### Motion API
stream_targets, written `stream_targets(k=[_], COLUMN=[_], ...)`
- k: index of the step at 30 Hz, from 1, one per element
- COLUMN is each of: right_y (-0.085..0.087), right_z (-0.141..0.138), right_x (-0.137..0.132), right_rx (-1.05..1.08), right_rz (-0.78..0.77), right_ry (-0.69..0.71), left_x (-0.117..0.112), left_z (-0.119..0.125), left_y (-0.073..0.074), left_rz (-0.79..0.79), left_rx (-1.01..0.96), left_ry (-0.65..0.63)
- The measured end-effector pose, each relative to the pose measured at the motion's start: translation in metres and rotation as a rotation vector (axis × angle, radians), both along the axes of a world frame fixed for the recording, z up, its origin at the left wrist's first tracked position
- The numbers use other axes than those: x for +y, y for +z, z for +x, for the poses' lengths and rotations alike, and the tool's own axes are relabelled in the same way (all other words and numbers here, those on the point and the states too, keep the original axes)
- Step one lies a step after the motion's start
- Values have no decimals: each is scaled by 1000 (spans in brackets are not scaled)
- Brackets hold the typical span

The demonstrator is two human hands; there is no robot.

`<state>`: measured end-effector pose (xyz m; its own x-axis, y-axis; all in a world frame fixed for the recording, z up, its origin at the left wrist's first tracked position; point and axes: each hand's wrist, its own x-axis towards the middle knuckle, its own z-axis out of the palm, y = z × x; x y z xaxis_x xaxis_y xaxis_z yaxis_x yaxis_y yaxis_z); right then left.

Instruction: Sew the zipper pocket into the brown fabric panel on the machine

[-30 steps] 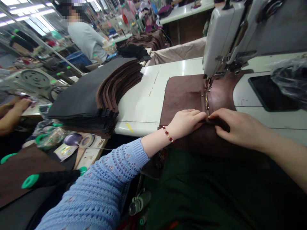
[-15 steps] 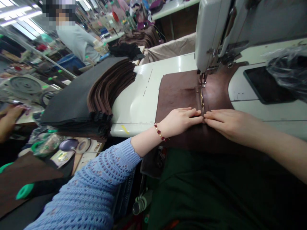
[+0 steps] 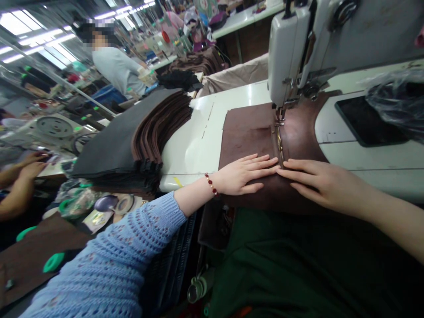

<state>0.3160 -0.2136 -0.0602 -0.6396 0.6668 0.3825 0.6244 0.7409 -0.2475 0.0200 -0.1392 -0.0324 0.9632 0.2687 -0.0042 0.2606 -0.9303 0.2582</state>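
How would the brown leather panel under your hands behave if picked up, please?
The panel would probably flop, since it seems to drape over the table edge towards the lap. Its matte surface suggests little slipperiness. The metal-trimmed strip may stiffen its middle.

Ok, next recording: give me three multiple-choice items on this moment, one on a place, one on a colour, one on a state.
1. What lies under the left hand?
A) brown leather panel
B) dark stack of cut pieces
C) sewing machine head

2. What colour is the left sleeve?
A) green
B) blue
C) red

3. How is the right hand set?
A) curled into a fist
B) flat on the leather
C) lifted clear of the leather

1: A, the left palm lies flat on the leather.
2: B, the knit shows blue.
3: B, its fingers lie extended on the leather.
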Motion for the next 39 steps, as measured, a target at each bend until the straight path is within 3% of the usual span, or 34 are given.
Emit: stream_targets(k=[4, 9, 12, 20, 26, 30, 33, 36, 39], right_y=[-8, -18, -24, -31, -25, -24, -25, -23, -17], right_z=[11, 16, 18, 26, 22, 19, 17, 13, 8], right_x=[4, 6, 7, 8, 8, 7, 5, 4, 3], right_rx=[-29, -15, -21, -94, -91, -70, -56, -56, -61], right_rz=[-14, -9, 23, 77, 84, 64, 67, 83, 119], right_ry=[63, 60, 71, 64, 61, 50, 37, 28, 30], left_x=[10, 40, 51, 54, 58, 59, 47, 24, 8], left_z=[-18, -80, -105, -104, -107, -92, -56, -10, 19], left_y=[6, 14, 18, 24, 29, 46, 52, 42, 23], left_rz=[-56, -104, -94, -146, -168, -102, -2, -53, -150], left_rx=[60, 160, 231, 287, 280, 299, 188, -80, -180], left_ry=[8, 210, 255, 264, 256, 279, 283, 243, 125])
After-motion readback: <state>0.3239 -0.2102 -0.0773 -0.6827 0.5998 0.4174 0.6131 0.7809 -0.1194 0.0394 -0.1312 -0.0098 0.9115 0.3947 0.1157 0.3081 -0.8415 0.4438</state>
